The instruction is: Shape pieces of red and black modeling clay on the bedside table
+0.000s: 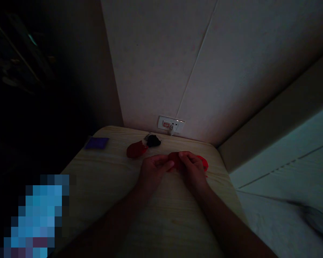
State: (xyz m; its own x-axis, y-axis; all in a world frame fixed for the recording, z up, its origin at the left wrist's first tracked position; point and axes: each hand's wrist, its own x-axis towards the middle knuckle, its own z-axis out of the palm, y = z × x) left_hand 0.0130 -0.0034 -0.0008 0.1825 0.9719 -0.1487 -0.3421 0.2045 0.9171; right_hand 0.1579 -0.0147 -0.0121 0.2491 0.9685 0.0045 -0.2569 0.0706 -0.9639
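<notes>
Counter [172, 218], twelve o'clock: my left grip [154, 168] and right grip [193, 167] both pinch a dark red lump [175, 157], black lump [153, 141] at its ten-thirty.

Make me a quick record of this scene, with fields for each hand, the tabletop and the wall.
Left hand: fingers and thumb at the left edge of a dark red piece
Right hand: on the same piece, from the right
Beside right hand: bright red item, partly hidden
Tabletop: pale, wood-grained
Far left of tabletop: purple packet
Behind left hand: dark red lump, with a black item beside it
Wall: socket plate with a plug in it
Light: dim
</notes>
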